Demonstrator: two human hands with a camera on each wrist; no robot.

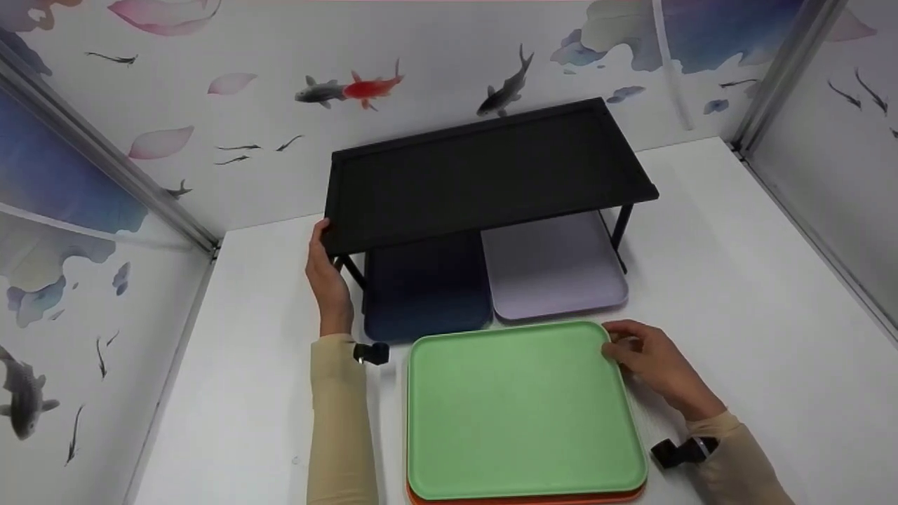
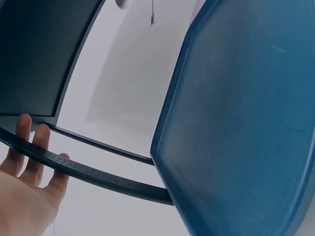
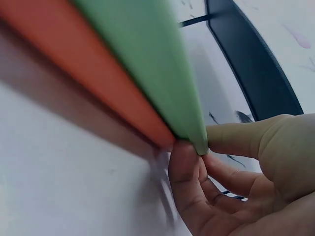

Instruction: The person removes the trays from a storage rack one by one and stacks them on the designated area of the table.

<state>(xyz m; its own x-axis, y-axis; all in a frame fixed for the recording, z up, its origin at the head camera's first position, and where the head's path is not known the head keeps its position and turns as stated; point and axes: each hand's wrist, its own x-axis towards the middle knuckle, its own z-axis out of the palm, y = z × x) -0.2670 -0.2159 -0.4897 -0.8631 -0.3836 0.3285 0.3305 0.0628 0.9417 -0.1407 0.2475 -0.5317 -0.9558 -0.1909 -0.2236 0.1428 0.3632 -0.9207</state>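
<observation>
Beige sleeves [image 1: 340,421], seemingly black wrist cameras [image 1: 372,353].

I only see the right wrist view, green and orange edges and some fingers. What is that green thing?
Observer: A square green tray on a white table, stacked on an orange tray.
Operator: Where is the other hand?
Observer: The left hand touches the left end of a black shelf behind the trays.
Operator: Is anything under the shelf?
Observer: Yes, a dark blue tray and a lilac tray lie side by side.
Operator: Which corner am I at?
Observer: The right hand pinches the green tray's far right corner.
</observation>
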